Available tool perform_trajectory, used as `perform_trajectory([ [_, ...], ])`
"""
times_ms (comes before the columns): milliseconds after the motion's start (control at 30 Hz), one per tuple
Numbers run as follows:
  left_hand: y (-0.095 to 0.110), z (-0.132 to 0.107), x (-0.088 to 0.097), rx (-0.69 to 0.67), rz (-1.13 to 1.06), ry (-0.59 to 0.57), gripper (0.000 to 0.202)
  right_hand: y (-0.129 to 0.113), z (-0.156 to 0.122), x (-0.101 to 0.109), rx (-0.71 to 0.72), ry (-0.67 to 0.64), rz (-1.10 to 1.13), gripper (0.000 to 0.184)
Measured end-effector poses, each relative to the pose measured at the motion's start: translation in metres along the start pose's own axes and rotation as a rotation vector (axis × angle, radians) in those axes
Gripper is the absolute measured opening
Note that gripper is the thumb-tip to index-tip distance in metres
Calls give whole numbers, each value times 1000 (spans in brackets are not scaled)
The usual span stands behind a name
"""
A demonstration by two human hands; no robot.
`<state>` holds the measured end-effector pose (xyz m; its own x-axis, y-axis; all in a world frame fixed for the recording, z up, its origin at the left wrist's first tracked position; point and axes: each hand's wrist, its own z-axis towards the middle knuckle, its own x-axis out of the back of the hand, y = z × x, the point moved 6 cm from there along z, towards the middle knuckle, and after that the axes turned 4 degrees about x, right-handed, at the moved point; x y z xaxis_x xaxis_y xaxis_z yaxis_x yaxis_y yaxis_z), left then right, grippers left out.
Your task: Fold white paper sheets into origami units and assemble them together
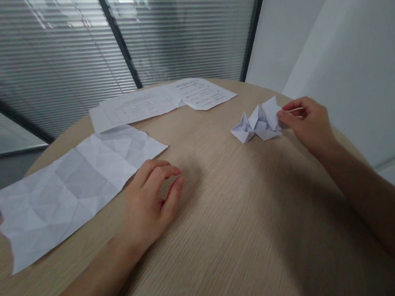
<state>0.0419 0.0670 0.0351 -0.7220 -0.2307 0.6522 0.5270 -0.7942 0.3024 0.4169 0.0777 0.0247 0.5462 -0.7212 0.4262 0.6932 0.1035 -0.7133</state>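
Head view: the right hand [309,124] works at the far right, its thumb and forefinger closed in a pinch on the right end of a white folded paper shape [258,125], with the other fingers curled behind. The shape sits on the wood directly left of that hand, its peaks standing up, and the pinch is the only contact in view. The left hand [149,201] lies near the middle of the round table [234,232], loosely curled and empty, its fingertips low over the wood.

Just left of the left hand lies a large creased sheet [64,190], unfolded flat, its crease lines forming a pattern of triangles. Its outer corners reach toward the table's left rim. Ahead of both hands, printed sheets [159,101] lie along the far edge.

Wide bare wood stretches between the hands, leaving the left hand a free path to the folded shape. Beyond the right hand, the table edge is close, so room is tight there.
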Motion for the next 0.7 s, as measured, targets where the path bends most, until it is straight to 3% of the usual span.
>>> perform_trajectory([
  [200,-1,1,0,11,5,-4,2,3,-2,-6,-46,-28,-18,21],
  [433,-8,1,1,95,51,25,5,7,1,-5,-5,21,-32,20],
  [600,-34,7,20,319,204,126,19,-2,0,5,111,129,-77,20],
  [700,-60,9,27,518,385,-8,41,-8,-3,8,162,165,-89,19],
])
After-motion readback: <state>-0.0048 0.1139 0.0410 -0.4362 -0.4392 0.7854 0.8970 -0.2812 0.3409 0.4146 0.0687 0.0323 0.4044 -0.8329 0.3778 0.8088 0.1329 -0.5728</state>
